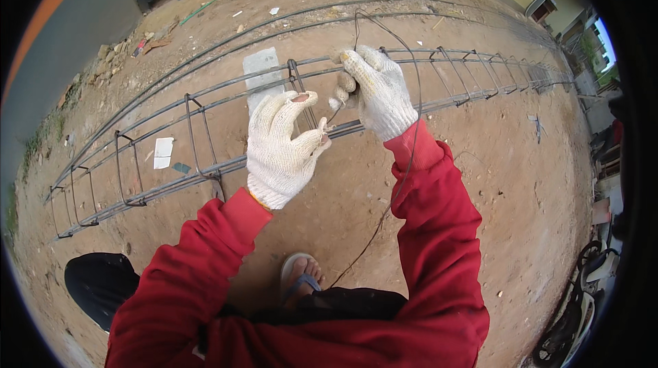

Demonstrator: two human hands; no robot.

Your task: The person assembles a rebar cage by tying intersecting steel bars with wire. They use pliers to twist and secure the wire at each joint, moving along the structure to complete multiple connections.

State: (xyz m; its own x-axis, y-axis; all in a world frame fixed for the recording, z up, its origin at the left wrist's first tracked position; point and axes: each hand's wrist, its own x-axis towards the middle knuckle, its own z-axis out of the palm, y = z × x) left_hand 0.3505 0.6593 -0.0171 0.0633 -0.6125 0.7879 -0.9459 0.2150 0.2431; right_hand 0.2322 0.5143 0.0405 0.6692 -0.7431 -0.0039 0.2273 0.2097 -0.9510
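Wire (414, 59) loops above the right hand (379, 90), whose fingers pinch it. The left hand's (281, 145) fingers gape wide. Just past the fingers, hoops (294, 70) already join long bars (347, 129); this loose wire looks not yet wound.

Over that long rebar cage (233, 164), the person's gloved left hand (279, 142) is hovering with thumb and fingers parted, while the gloved right hand (384, 90) is pinching a thin dark wire (385, 213), which is looping past the red right sleeve (439, 231) toward the sandalled foot (301, 273). A pale slab (260, 61) is lying under the cage.
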